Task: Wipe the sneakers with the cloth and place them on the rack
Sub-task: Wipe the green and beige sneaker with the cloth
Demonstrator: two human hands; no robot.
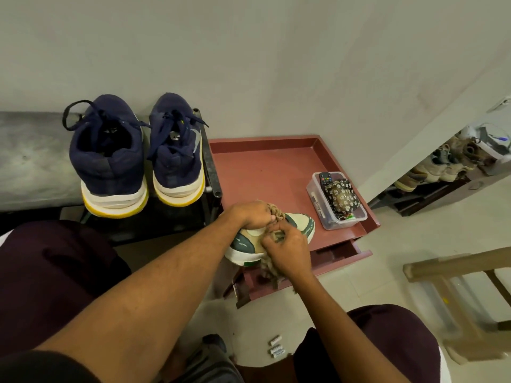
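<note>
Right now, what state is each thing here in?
Green sneaker: on the red table, gripped by the left hand.
Cloth: bunched in the right hand, against the sneaker.
Navy sneakers: upright on the rack, laces loose.
Box: lidless, remote inside.
Drawer: partly open.

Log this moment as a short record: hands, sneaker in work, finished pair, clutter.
left hand: grips green-and-cream sneaker from above
right hand: holds cloth against the sneaker's side
sneaker location: red table, near its front edge
navy sneakers: two, side by side on black rack
other: clear box holding a remote, on the table
</note>
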